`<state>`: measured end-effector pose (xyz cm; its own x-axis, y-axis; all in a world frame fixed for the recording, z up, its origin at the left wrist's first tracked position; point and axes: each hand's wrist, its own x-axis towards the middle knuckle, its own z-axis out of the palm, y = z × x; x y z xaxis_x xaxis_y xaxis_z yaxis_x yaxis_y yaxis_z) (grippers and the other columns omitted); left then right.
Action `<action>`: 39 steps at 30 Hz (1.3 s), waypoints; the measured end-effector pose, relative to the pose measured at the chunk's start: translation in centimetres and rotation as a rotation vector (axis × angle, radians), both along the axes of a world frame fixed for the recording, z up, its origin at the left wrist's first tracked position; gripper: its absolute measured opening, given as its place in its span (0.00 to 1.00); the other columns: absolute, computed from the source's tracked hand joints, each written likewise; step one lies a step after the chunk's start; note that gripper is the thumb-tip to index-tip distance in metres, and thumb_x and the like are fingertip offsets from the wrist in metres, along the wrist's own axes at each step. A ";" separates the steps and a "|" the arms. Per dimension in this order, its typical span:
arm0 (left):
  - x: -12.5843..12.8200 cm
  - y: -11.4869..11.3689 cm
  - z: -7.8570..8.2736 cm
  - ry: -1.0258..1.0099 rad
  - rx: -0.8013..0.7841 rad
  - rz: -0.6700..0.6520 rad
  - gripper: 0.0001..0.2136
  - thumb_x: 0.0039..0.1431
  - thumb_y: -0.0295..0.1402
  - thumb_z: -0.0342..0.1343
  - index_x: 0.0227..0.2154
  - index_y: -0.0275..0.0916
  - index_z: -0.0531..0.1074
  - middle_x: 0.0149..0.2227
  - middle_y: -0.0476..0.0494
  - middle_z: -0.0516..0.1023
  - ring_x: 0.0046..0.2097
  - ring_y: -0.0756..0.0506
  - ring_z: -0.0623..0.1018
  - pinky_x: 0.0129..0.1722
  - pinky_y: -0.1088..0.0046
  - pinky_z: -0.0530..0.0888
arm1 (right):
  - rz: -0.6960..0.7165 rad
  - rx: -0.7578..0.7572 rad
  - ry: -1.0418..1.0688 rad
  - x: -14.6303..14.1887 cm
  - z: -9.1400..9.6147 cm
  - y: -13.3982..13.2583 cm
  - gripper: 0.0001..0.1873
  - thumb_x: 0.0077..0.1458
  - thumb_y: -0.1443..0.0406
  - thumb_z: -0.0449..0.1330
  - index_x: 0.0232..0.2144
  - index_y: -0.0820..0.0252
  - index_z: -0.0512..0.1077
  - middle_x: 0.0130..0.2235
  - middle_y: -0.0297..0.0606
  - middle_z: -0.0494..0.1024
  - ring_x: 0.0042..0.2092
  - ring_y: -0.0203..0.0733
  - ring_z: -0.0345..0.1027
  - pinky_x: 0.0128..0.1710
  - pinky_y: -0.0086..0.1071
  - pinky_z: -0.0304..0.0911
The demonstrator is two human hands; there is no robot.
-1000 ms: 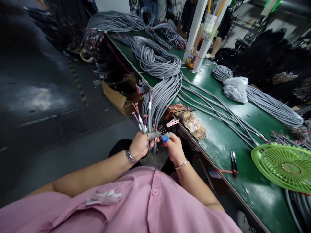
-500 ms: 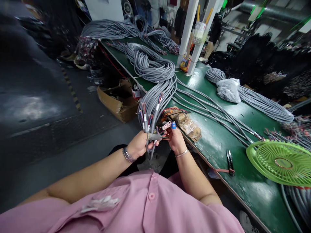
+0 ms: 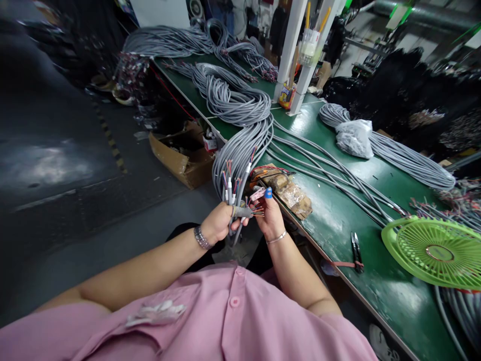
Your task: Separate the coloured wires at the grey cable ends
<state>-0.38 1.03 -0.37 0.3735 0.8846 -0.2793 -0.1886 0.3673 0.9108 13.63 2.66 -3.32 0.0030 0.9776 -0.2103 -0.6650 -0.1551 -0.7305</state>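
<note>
My left hand (image 3: 218, 224) is closed around a bunch of grey cable ends (image 3: 235, 188) whose stripped coloured wires fan out above and to the right of the fist. A grey wrap covers its forefinger. My right hand (image 3: 269, 213) pinches the coloured wire tips (image 3: 256, 207) of one cable, a blue cap on one raised fingertip. A pink clip (image 3: 258, 193) lies at the bench edge just beyond that hand. The cables run up from the fist to a thick grey bundle (image 3: 240, 145) hanging off the green bench (image 3: 338, 210).
Cutters (image 3: 355, 246) lie on the bench to my right, beside a green fan grille (image 3: 432, 250). A taped block (image 3: 289, 193) sits behind the clip. More cable coils, a plastic bag (image 3: 353, 138) and a white post (image 3: 296, 55) stand farther back. An open cardboard box (image 3: 180, 155) is on the floor.
My right hand rose from beside the left fist towards the bench edge by the pink clip, its blue-capped finger now raised. The view shifted slightly; the left hand keeps its grip.
</note>
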 end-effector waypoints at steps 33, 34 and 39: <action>-0.1 0.0 -0.6 -0.036 -0.005 0.133 0.10 0.43 0.33 0.62 0.16 0.32 0.72 0.15 0.45 0.72 0.12 0.57 0.60 0.13 0.79 0.53 | -0.006 0.059 0.112 0.0 0.0 -0.1 0.18 0.52 0.51 0.65 0.31 0.61 0.75 0.26 0.31 0.74 0.25 0.32 0.61 0.28 0.27 0.63; -0.1 -0.1 -0.6 -0.040 -0.005 0.135 0.09 0.42 0.33 0.62 0.16 0.32 0.72 0.15 0.45 0.72 0.12 0.57 0.60 0.13 0.79 0.53 | 0.006 0.040 0.121 0.1 0.0 -0.1 0.19 0.52 0.50 0.64 0.31 0.60 0.75 0.26 0.31 0.74 0.25 0.32 0.62 0.28 0.27 0.63; -0.4 -0.7 -0.5 -0.037 0.019 0.144 0.09 0.44 0.33 0.62 0.16 0.32 0.72 0.16 0.45 0.73 0.13 0.57 0.60 0.14 0.79 0.54 | 0.059 -0.025 0.136 0.6 0.4 -0.3 0.23 0.53 0.47 0.61 0.36 0.61 0.75 0.28 0.33 0.76 0.26 0.33 0.65 0.28 0.28 0.67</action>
<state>-0.78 0.36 -0.86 0.2517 0.9349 -0.2500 -0.2720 0.3163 0.9088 14.26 2.41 -2.91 -0.0842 0.9698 -0.2288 -0.7469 -0.2134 -0.6297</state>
